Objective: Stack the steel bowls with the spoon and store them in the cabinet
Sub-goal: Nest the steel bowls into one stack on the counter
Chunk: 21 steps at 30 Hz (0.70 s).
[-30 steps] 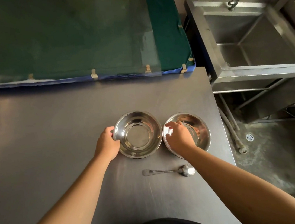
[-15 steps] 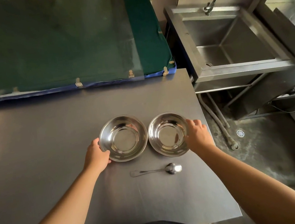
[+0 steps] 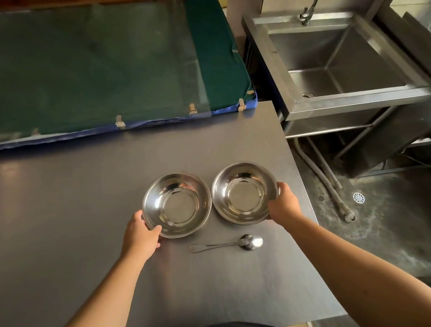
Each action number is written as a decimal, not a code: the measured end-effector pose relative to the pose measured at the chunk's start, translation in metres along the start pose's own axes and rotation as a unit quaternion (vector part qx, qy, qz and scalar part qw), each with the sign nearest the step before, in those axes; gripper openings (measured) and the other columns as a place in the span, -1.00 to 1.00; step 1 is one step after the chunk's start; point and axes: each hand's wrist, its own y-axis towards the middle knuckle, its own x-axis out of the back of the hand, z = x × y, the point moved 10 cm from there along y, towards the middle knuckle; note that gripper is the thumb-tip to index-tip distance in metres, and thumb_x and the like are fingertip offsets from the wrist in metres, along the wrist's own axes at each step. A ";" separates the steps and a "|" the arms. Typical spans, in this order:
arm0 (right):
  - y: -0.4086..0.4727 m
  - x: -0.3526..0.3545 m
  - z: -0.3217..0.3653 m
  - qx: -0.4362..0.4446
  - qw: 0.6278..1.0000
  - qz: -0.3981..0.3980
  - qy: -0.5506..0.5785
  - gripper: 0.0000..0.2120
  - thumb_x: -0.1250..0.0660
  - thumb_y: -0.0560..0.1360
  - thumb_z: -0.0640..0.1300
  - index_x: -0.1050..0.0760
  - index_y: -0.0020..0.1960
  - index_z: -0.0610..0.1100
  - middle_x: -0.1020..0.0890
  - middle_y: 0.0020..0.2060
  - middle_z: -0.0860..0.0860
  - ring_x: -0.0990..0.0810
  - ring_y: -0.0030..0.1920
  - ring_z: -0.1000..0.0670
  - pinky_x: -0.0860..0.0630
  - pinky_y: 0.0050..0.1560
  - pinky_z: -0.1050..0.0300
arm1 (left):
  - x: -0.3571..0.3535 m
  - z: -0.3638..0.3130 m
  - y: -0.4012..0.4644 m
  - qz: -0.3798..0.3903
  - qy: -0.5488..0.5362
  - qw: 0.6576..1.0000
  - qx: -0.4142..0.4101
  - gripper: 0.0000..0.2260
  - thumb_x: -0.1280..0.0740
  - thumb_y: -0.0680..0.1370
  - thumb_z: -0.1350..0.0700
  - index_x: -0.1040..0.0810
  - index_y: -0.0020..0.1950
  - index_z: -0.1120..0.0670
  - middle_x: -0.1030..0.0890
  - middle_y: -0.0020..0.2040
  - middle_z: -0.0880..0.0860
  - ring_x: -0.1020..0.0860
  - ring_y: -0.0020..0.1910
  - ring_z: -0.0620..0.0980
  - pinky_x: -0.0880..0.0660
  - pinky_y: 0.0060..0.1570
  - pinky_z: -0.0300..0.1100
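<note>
left hand (image 3: 140, 237) grips left bowl (image 3: 177, 204) rim | right hand (image 3: 283, 204) grips right bowl (image 3: 244, 193) | spoon (image 3: 227, 244) on desk (image 3: 53, 208) (untouched)

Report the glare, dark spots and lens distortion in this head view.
Head view: bright glare on both steel bowls, left and right, and on the spoon; soft sheen on the dark table; the green mat is dim; wide-angle bending curves the sink edges; focus is sharp.
</note>
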 end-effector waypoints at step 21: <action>-0.035 -0.055 0.085 0.079 0.994 0.049 0.054 -0.41 -0.24 0.45 -0.20 -0.32 0.42 0.18 -0.56 -0.08 0.13 -0.71 -0.14 -0.12 -0.71 -0.21 -0.16 | 0.015 0.018 -0.013 0.007 0.047 0.999 -0.022 -0.37 -0.47 0.48 -0.01 -0.32 0.48 0.07 -0.56 0.24 0.07 -0.60 0.12 0.14 -0.53 0.11 -0.02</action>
